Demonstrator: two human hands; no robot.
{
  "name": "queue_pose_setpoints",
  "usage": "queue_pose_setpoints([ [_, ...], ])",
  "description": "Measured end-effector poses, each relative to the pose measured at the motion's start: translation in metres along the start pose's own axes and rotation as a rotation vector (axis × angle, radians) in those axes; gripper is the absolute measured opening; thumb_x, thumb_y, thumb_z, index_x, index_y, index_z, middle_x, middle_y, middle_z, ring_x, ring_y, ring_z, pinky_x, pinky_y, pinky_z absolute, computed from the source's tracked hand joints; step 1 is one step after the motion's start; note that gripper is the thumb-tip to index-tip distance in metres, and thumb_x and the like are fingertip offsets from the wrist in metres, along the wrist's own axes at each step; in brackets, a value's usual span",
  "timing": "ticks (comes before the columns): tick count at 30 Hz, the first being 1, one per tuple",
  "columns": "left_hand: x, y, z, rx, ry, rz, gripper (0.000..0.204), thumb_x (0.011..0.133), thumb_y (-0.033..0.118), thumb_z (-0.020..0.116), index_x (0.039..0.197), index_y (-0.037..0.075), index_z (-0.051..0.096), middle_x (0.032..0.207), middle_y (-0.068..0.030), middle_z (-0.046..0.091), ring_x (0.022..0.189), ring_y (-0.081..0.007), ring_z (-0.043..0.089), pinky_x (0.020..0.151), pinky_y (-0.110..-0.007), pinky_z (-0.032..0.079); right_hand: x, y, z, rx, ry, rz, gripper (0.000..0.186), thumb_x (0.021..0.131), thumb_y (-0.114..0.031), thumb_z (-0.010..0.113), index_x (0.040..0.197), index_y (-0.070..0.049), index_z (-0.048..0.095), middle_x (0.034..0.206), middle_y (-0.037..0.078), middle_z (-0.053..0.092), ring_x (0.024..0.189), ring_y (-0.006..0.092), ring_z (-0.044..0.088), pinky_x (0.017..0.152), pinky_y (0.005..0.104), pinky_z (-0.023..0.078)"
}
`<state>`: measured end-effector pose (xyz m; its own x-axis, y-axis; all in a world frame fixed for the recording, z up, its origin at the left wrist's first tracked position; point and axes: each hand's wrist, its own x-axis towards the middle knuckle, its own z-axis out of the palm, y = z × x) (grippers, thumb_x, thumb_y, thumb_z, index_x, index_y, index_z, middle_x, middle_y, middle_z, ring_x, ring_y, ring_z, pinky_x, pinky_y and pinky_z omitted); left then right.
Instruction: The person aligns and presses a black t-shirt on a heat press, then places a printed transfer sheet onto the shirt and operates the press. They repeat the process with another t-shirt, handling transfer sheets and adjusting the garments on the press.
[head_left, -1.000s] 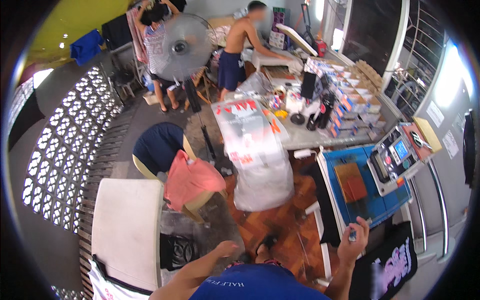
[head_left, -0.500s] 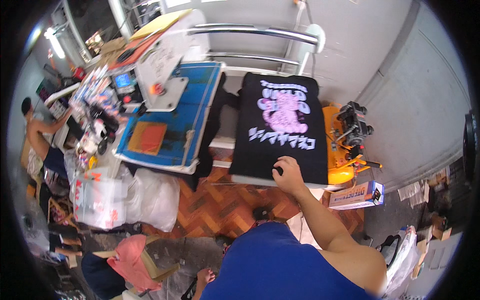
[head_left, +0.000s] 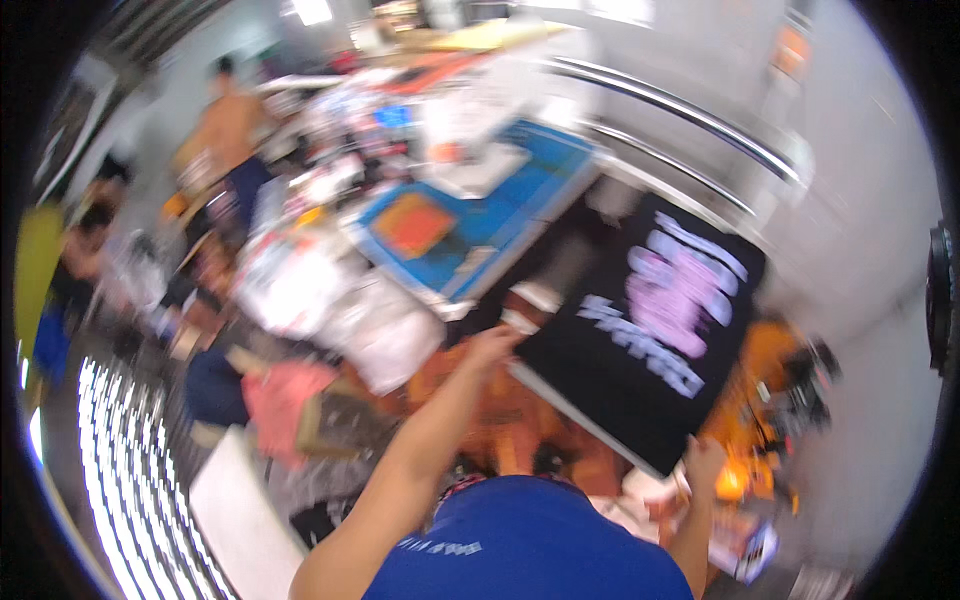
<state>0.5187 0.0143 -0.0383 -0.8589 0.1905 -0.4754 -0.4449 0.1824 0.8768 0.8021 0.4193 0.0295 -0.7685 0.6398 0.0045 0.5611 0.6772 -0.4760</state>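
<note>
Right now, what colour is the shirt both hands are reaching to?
Black shirt with a pink and pale print, seen in the head view, though blurred.

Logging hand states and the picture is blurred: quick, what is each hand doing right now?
Left hand: at the near left corner of the black printed shirt; grip cannot be told.
Right hand: at the shirt's near right corner; grip cannot be told.

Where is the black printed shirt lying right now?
In the head view, the black shirt lies right of centre on a board, beside the blue screen frame, with the left hand and right hand at its near edge.
</note>
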Motion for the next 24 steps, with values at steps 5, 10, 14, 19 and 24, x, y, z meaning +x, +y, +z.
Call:
queue_pose_setpoints([
  [5, -0.012, 0.054, 0.005, 0.464, 0.259, 0.149, 0.030, 0.082, 0.031, 0.071, 0.098, 0.006, 0.076, 0.099, -0.0181, 0.072, 0.097, -0.0324, 0.070, 0.086, -0.039, 0.054, 0.032, -0.012, -0.013, -0.050, -0.206, -0.001, 0.027, 0.082, -0.022, 0.071, 0.075, 0.004, 0.068, 0.072, 0.021, 0.067, 0.071, 0.0365, 0.067, 0.068, 0.0461, 0.051],
  [10, -0.037, 0.073, 0.008, 0.695, 0.034, 0.394, 0.037, 0.088, 0.032, 0.069, 0.084, -0.004, 0.072, 0.064, -0.0158, 0.065, 0.066, -0.0245, 0.067, 0.063, -0.039, 0.052, 0.057, -0.012, 0.003, -0.365, -0.374, -0.088, 0.029, 0.082, -0.023, 0.070, 0.074, 0.005, 0.068, 0.068, 0.021, 0.067, 0.070, 0.0361, 0.069, 0.068, 0.0440, 0.053],
  [14, -0.072, 0.093, 0.024, 0.122, -0.166, 0.445, 0.044, 0.089, 0.042, 0.065, 0.089, -0.001, 0.072, 0.078, -0.0087, 0.067, 0.069, -0.0177, 0.065, 0.065, -0.033, 0.054, 0.069, -0.013, 0.002, -0.346, -0.249, -0.042, 0.032, 0.083, -0.022, 0.068, 0.069, 0.006, 0.067, 0.064, 0.021, 0.067, 0.072, 0.0362, 0.069, 0.069, 0.0424, 0.054],
  [19, -0.158, 0.102, 0.055, -0.579, -0.480, 0.427, 0.033, 0.094, 0.036, 0.064, 0.103, 0.005, 0.068, 0.085, -0.0024, 0.065, 0.064, -0.0123, 0.059, 0.062, -0.030, 0.053, 0.032, -0.052, -0.011, -0.063, -0.134, 0.222, 0.069, 0.085, -0.031, 0.073, 0.140, 0.002, 0.046, 0.111, 0.021, 0.067, 0.097, 0.0319, 0.069, 0.083, 0.0392, 0.053],
  [24, -0.246, 0.084, 0.047, -0.748, -0.707, 0.307, 0.037, 0.096, 0.041, 0.063, 0.108, 0.006, 0.063, 0.097, -0.0015, 0.065, 0.082, -0.0122, 0.060, 0.072, -0.029, 0.053, -0.010, -0.101, -0.054, 0.277, 0.137, 0.095, 0.059, 0.087, -0.035, 0.070, 0.131, 0.001, 0.052, 0.102, 0.019, 0.068, 0.095, 0.0305, 0.069, 0.086, 0.0392, 0.053],
])
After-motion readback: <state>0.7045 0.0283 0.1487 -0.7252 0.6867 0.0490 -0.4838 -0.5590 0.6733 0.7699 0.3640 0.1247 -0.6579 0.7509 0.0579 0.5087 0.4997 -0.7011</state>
